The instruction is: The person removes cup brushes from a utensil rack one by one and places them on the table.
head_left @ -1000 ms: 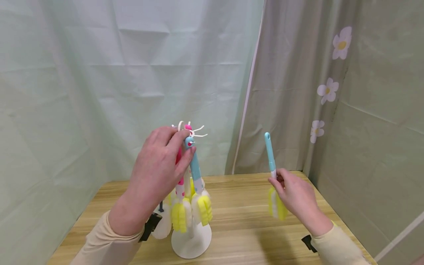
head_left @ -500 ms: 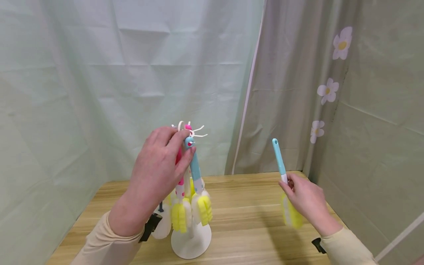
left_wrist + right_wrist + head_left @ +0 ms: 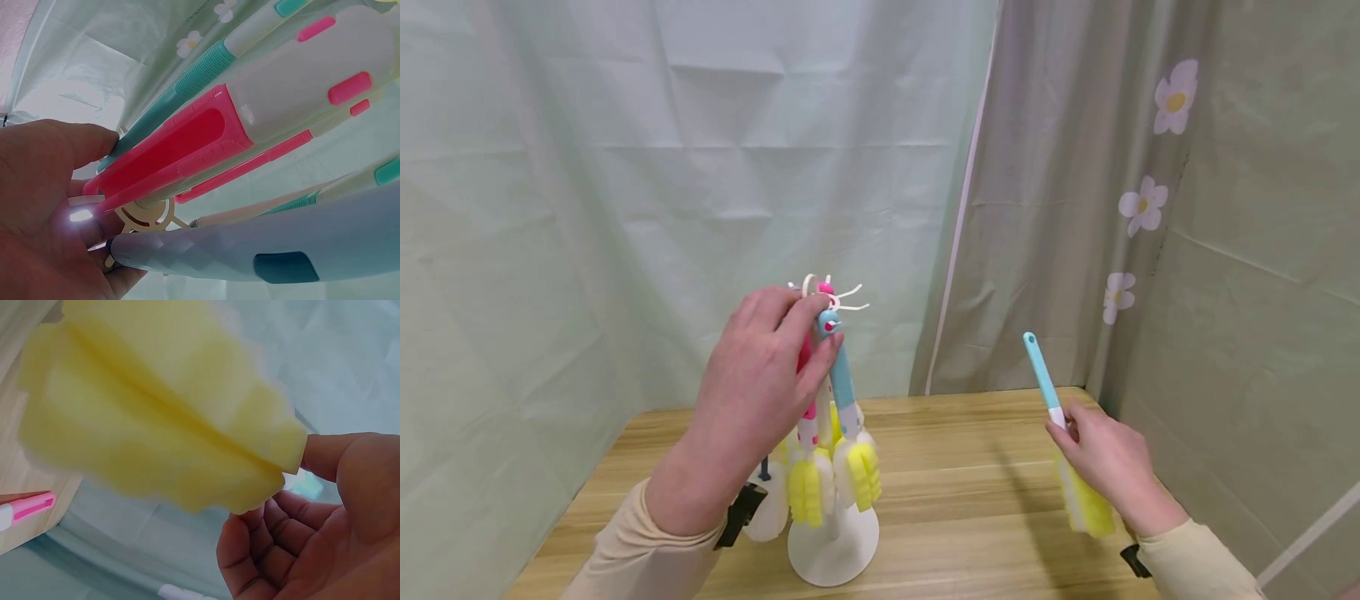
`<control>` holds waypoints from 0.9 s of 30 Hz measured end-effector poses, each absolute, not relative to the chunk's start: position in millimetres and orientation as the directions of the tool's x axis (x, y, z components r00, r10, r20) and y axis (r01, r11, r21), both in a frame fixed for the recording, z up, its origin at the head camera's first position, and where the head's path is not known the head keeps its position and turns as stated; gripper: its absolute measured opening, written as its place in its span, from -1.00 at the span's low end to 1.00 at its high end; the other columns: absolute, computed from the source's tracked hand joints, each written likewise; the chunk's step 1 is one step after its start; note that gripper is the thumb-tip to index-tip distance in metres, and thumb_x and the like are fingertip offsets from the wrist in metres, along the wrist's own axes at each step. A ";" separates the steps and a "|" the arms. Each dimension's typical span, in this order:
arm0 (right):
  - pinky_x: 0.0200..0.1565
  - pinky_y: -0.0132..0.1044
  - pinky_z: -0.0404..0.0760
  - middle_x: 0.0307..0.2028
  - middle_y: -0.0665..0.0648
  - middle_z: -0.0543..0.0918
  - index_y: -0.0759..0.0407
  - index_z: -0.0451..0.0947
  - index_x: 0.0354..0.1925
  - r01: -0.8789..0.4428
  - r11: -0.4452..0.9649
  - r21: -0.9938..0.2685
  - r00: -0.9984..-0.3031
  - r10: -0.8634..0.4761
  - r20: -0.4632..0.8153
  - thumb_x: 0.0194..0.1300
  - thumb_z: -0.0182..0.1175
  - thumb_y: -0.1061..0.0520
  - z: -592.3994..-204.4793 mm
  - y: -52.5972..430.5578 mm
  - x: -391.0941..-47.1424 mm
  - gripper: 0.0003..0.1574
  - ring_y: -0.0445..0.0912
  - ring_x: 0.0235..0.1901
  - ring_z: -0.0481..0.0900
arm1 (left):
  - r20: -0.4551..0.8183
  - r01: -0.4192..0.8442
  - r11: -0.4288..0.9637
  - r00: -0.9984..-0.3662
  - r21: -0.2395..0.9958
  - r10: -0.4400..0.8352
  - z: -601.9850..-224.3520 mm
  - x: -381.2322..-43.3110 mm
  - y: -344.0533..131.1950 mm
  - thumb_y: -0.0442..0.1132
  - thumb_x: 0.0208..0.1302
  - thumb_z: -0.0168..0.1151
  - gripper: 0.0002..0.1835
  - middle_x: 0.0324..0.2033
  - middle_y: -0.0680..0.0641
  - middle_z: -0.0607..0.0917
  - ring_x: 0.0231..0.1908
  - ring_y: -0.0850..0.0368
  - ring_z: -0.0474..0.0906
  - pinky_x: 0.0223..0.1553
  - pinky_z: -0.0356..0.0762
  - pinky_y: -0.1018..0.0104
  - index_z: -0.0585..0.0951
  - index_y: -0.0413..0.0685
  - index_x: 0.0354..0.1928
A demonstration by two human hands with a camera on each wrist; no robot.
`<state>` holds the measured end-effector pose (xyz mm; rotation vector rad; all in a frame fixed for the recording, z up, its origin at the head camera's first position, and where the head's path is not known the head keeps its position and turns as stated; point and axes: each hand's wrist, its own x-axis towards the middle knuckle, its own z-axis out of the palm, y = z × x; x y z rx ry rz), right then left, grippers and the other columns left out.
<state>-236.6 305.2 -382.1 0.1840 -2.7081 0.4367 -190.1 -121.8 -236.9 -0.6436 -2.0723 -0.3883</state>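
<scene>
At the right, my right hand (image 3: pixel 1108 454) pinches a sponge bottle brush (image 3: pixel 1040 371) by its white neck. The blue handle points up and leans left; its yellow-and-white sponge head (image 3: pixel 156 412) hangs below the fingers. My left hand (image 3: pixel 752 383) grips the top of a white hanging rack (image 3: pixel 833 550), thumb against the blue handle of a hung brush (image 3: pixel 841 379). Beside it hang a pink-handled brush (image 3: pixel 181 144) and a pale blue-grey handle (image 3: pixel 206 256). Several sponge heads dangle around the rack's post. The left fingers are partly hidden behind the handles.
Thin white hooks (image 3: pixel 853 307) stick out to the right of the rack's top. A wooden table (image 3: pixel 940 467) lies underneath. Pale curtains (image 3: pixel 737 167) close off the back and sides. A pink-ended object (image 3: pixel 28 509) shows at the right wrist view's left edge.
My right hand has carried the brush right and toward me, lower in view, and the handle leans further left. My left hand and the rack stay where they were.
</scene>
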 end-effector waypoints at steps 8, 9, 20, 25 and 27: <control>-0.54 -0.13 0.30 -0.58 -0.08 0.44 0.03 0.63 -0.25 -0.136 0.954 -0.268 -0.952 -0.050 0.303 0.57 0.30 -0.07 -389.3 315.9 -237.7 -0.75 -0.08 -0.58 0.36 | 0.839 0.578 0.815 -0.458 0.029 0.294 -237.4 -190.0 -122.0 -0.25 0.43 0.52 -0.60 -0.09 -0.22 0.64 0.07 -0.26 0.54 0.16 0.62 -0.08 0.71 -0.25 0.21; -0.53 -0.12 0.32 -0.57 -0.08 0.45 0.04 0.64 -0.24 -0.127 0.956 -0.265 -0.956 -0.046 0.290 0.57 0.29 -0.07 -390.4 317.3 -238.0 -0.75 -0.07 -0.57 0.37 | 0.839 0.578 0.816 -0.458 0.030 0.294 -237.3 -190.0 -122.0 -0.25 0.43 0.52 -0.60 -0.08 -0.22 0.64 0.07 -0.26 0.54 0.16 0.62 -0.08 0.71 -0.25 0.21; -0.50 -0.08 0.38 -0.56 0.03 0.46 0.08 0.61 -0.30 -0.055 0.971 -0.232 -0.984 -0.013 0.179 0.58 0.23 -0.10 -405.2 334.8 -245.3 -0.66 -0.02 -0.56 0.40 | 0.840 0.578 0.816 -0.455 0.028 0.294 -237.0 -190.5 -121.6 -0.26 0.42 0.52 -0.60 -0.08 -0.22 0.64 0.08 -0.26 0.54 0.15 0.64 -0.08 0.72 -0.24 0.22; -0.49 -0.11 0.36 -0.57 0.03 0.43 -0.01 0.47 -0.43 -0.025 0.973 -0.228 -0.992 0.005 0.129 0.57 0.23 -0.11 -411.2 341.0 -246.6 -0.59 -0.02 -0.55 0.40 | 0.841 0.580 0.814 -0.452 0.025 0.296 -236.8 -190.6 -121.4 -0.27 0.41 0.53 -0.60 -0.09 -0.22 0.64 0.07 -0.26 0.55 0.15 0.63 -0.08 0.72 -0.25 0.21; -0.48 -0.12 0.35 -0.57 0.04 0.43 -0.01 0.46 -0.44 -0.018 0.974 -0.227 -0.993 0.008 0.118 0.57 0.23 -0.11 -413.5 343.2 -247.4 -0.59 -0.02 -0.55 0.40 | 0.841 0.580 0.815 -0.452 0.024 0.297 -236.7 -190.7 -121.5 -0.27 0.41 0.53 -0.60 -0.09 -0.22 0.64 0.07 -0.26 0.55 0.16 0.63 -0.08 0.71 -0.25 0.21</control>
